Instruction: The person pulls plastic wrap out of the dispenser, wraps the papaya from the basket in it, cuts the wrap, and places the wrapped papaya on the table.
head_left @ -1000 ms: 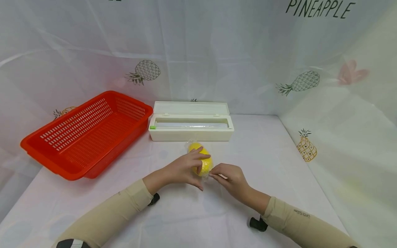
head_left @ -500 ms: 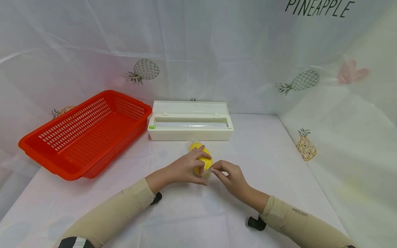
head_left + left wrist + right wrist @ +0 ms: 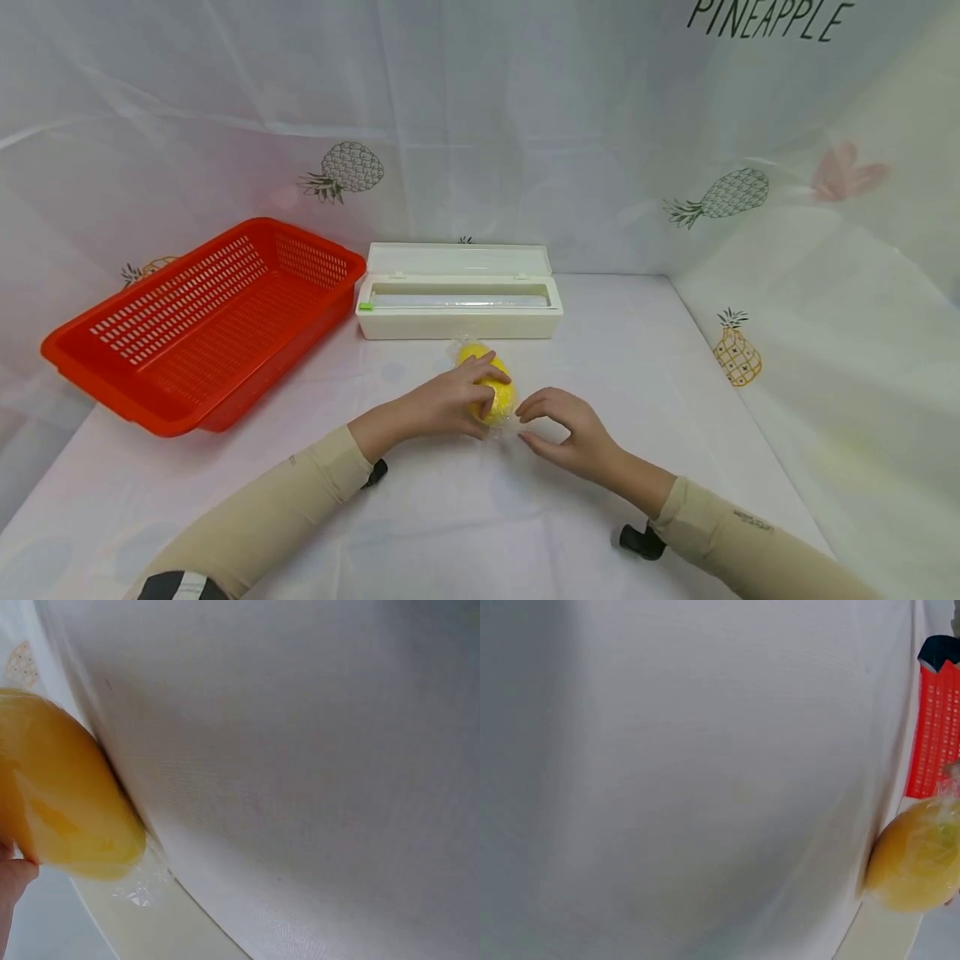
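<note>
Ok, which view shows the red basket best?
The head view: it takes in the whole red basket, rim and slotted walls included. The right wrist view catches only a piece at its right edge; the left wrist view shows none.

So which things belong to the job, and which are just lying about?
In the job: yellow oval object in clear plastic film; left hand; right hand; probably the open, long white box and film roll.

Seemingly just lying about: red perforated plastic basket, untouched.

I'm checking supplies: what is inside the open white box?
Inside the white box, a pale, shiny roll lies lengthwise, seen through the top opening. Anything beneath the roll cannot be seen: the roll and the front wall cover it.
</note>
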`<state>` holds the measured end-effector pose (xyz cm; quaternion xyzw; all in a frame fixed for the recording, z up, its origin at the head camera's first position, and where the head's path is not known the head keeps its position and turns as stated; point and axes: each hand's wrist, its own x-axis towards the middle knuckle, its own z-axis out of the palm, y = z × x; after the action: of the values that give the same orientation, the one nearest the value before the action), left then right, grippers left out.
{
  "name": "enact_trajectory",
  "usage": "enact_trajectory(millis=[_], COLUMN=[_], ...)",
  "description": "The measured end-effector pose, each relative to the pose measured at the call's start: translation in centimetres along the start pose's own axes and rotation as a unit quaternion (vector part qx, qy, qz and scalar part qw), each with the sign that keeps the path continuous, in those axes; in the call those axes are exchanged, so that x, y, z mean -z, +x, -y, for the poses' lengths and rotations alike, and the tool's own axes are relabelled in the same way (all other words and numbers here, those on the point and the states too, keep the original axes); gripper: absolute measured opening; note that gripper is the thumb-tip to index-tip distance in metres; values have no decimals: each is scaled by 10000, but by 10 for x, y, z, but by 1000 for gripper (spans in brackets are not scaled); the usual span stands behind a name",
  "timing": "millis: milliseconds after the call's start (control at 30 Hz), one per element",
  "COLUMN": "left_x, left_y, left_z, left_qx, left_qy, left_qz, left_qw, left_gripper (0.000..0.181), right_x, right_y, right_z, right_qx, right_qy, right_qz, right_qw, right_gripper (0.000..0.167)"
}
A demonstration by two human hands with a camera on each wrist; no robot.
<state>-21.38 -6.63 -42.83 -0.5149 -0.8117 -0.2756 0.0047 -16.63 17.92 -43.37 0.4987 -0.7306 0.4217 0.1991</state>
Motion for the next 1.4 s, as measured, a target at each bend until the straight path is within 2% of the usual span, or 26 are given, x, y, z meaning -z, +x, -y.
enact_trajectory(millis=[100, 200, 300, 500, 633, 700, 767, 967, 1033, 1133, 1300, 1400], left_x=[1, 1, 2, 4, 4, 5, 5, 7, 7, 7, 8, 7], left_y=[1, 1, 0, -1, -1, -1, -2, -3, -3, -3, -3, -2], left_z=[2, 4, 4, 2, 2, 2, 1, 1, 2, 4, 4, 4], left_qx=[161, 131, 98, 100, 115, 146, 163, 138, 146, 147, 63, 16], left_qy=[36, 123, 137, 65, 68, 55, 20, -65, -29, 46, -5, -68], left_qz=[116, 95, 29, -83, -69, -40, -27, 1, 5, -20, -70, -50], left_qw=[9998, 9998, 9999, 9999, 9999, 9999, 9999, 9999, 9999, 9999, 10000, 10000], left_gripper=[33, 32, 32, 32, 31, 31, 31, 30, 31, 31, 32, 31], right_x=[-1, -7, -15, -26, -32, -34, -35, -33, -32, -32, -36, -37], right_y=[-5, -9, -11, -10, -8, -7, -6, -4, -4, -4, -1, -2], right_z=[1, 4, 7, 7, 4, 3, 3, 10, 13, 15, 10, 9], right_qx=[172, 409, 446, -84, -30, 56, 50, -96, -88, -200, -324, -317], right_qy=[-90, -555, -1239, -2117, -2723, -2905, -2958, -2304, -2198, -2402, -2978, -3004], right_qz=[-112, 351, 809, 601, 603, 589, 598, 663, 648, 596, 651, 678], right_qw=[9997, 9970, 9880, 9754, 9603, 9550, 9534, 9708, 9733, 9687, 9519, 9509], right_gripper=[13, 18, 24, 15, 28, 29, 28, 20, 20, 20, 25, 22])
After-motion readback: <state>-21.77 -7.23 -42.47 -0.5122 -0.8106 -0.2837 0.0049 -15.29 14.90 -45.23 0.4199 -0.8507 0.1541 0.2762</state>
